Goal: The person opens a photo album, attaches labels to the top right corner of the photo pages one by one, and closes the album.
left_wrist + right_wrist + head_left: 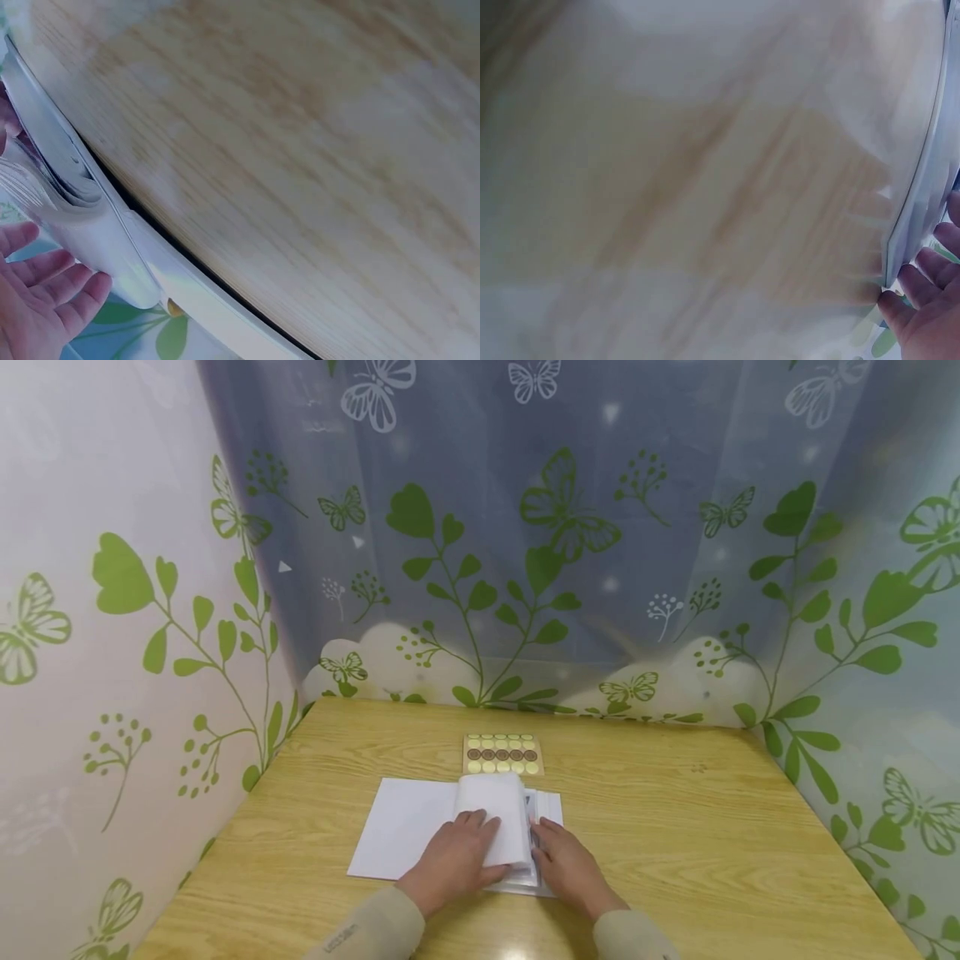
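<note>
White open album [420,818]: spread before the person, one plain side flat toward nine o'clock.
Left hand [456,852]: fingers extended, resting on the curled sheaf of white pages [498,802], seemingly to stop it springing over.
Right hand [567,864]: bent fingers touch the album's three o'clock edge, perhaps steadying it; whether they pinch anything, I can't tell.
Tan sheet of round gold and brown stickers [502,755]: at one o'clock, probably within easy reach, near the sheaf's top edge.
Yellowish wood-grain table [675,827]: roomiest from two to four o'clock.
</note>
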The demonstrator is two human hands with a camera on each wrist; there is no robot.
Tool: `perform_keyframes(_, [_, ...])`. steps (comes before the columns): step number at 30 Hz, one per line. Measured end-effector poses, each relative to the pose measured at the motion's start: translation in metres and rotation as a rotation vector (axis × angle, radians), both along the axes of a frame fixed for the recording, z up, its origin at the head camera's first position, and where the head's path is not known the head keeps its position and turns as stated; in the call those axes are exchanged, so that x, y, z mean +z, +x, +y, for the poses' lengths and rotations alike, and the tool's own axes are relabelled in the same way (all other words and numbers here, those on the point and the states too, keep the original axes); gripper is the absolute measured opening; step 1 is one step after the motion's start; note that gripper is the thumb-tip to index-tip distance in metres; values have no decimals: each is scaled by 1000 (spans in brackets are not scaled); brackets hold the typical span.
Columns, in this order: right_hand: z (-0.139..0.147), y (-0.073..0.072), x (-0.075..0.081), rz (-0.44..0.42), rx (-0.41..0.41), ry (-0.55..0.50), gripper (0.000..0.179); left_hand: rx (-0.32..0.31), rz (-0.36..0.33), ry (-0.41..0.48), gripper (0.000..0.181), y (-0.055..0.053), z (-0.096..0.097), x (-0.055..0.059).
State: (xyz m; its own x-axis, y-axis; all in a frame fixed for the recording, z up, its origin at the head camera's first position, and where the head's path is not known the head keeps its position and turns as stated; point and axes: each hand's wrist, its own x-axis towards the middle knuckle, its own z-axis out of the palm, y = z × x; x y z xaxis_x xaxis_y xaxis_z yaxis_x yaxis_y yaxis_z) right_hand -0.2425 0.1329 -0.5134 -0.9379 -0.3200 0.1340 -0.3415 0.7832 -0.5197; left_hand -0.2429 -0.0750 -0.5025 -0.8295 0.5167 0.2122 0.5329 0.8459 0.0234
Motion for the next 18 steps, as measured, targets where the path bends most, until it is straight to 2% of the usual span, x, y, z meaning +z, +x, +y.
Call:
perform_keyframes(7, [-1, 0, 1, 5, -9, 11, 42, -7, -5, 44, 64, 0, -3, 2])
perform_keyframes(18, [-2, -1, 0, -24, -28, 11, 44, -15, 0, 12, 71, -1, -2, -4])
